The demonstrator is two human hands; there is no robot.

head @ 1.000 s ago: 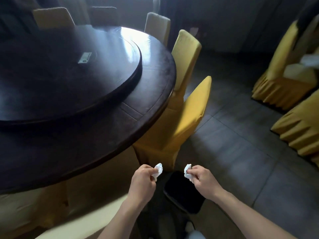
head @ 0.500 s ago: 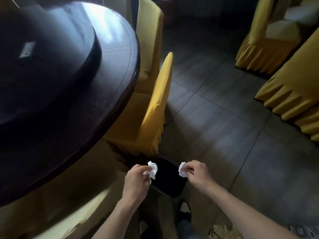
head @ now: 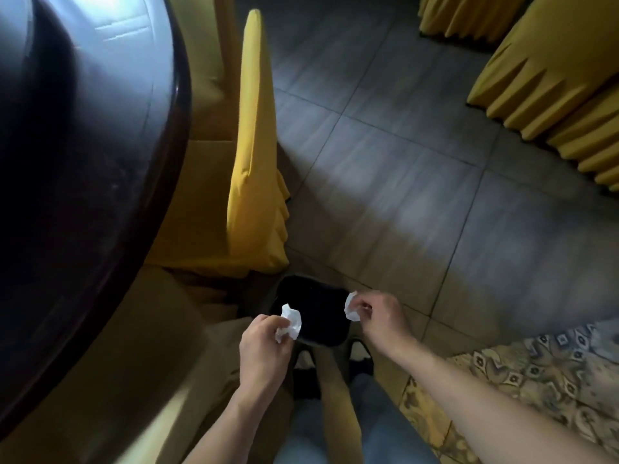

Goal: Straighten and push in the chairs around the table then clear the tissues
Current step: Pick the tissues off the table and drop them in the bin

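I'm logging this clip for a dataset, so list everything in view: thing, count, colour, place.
table: one, dark brown, round, left side.
chairs at table: at least two, yellow covers, along the table's right edge.
other chairs: at least two, yellow pleated covers, top right.
bin: one, black, on the floor below the hands.
floor: grey tiles, centre and right.
rug: one, patterned, bottom right.
left tissue: one, white, crumpled, in the left hand over the bin's left rim.
right tissue: one, white, crumpled, in the right hand over the bin's right rim.
shoes: two, dark, beside the bin.
left hand: pinches a tissue.
right hand: pinches a tissue.
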